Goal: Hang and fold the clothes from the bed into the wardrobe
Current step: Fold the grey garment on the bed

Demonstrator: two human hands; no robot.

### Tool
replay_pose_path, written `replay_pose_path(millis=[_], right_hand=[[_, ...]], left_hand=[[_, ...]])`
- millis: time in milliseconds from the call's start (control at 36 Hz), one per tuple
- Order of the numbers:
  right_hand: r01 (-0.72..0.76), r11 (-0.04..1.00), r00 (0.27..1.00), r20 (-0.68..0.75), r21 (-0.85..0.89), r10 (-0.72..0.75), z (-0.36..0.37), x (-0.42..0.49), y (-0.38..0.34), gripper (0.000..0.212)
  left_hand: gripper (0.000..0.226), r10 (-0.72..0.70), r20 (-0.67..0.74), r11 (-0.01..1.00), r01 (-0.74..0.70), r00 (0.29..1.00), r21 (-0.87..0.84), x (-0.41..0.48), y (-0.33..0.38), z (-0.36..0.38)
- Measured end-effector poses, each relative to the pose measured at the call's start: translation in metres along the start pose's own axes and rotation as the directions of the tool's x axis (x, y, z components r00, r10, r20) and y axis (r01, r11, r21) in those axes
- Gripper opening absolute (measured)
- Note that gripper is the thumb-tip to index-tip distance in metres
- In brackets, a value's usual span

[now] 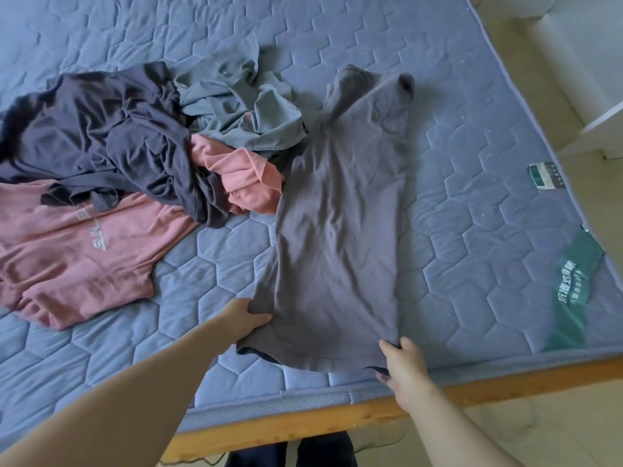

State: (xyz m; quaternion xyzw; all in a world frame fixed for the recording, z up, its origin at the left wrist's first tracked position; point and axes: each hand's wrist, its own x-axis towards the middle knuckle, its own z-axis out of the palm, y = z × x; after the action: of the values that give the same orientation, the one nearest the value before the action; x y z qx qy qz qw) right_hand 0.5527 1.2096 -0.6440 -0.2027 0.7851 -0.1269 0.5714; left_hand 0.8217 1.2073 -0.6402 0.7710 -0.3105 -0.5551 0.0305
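Note:
A grey T-shirt [340, 230] lies stretched lengthwise on the blue quilted mattress [488, 197], its hem toward the near edge. My left hand [246, 315] grips the hem's left corner. My right hand [403, 364] pinches the hem's right corner near the mattress edge. To the left lies a heap of clothes: a dark purple garment [101, 129], a grey-green garment [236, 102], a salmon-pink piece [246, 176], and a pink T-shirt [77, 257] with white lettering spread flat. The wardrobe is out of view.
The wooden bed frame [337, 419] runs along the near edge. A green label [573, 291] and a small tag [546, 175] sit on the mattress's right side. White furniture [590, 79] stands on the pale floor at the right.

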Motion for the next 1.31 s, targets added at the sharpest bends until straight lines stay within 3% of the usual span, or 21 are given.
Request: replay_pose_path(millis=[111,222,500,750,1000,1139,1306], right_hand=[[0.014,1.0,1.0,-0.004,0.018,-0.014,-0.009,-0.014,-0.003,0.013],[0.054,0.999,0.998,0.021,0.002,-0.054,-0.024,-0.037,-0.014,0.017],[0.094,0.994,0.994,0.058,0.047,-0.097,-0.066,-0.11,-0.028,0.02],[0.013,0.984,0.99,0.136,0.179,-0.038,-0.084,-0.172,0.022,0.017],[-0.209,0.941,0.966,0.207,0.267,0.155,-0.086,-0.214,0.086,0.025],[-0.179,0.866,0.973,0.212,0.468,0.088,-0.08,-0.217,0.068,0.02],[-0.069,0.727,0.988,0.149,0.683,-0.047,-0.083,-0.206,-0.009,0.016]], left_hand=[[0.03,0.006,-0.06,1.0,-0.006,0.998,0.005,-0.026,0.011,-0.007],[0.011,0.012,-0.111,0.998,-0.019,0.994,-0.057,-0.062,0.023,-0.014],[0.018,0.004,-0.139,0.97,-0.037,0.99,-0.242,-0.153,0.042,-0.022],[0.019,-0.025,-0.033,0.955,0.014,0.999,-0.295,-0.221,0.012,-0.016],[0.021,-0.047,0.088,0.944,0.073,0.995,-0.321,-0.255,-0.022,-0.011],[0.025,-0.012,0.161,0.851,0.094,0.987,-0.517,-0.254,-0.006,-0.025],[0.027,0.02,0.219,0.708,0.141,0.975,-0.692,-0.231,0.054,-0.046]])
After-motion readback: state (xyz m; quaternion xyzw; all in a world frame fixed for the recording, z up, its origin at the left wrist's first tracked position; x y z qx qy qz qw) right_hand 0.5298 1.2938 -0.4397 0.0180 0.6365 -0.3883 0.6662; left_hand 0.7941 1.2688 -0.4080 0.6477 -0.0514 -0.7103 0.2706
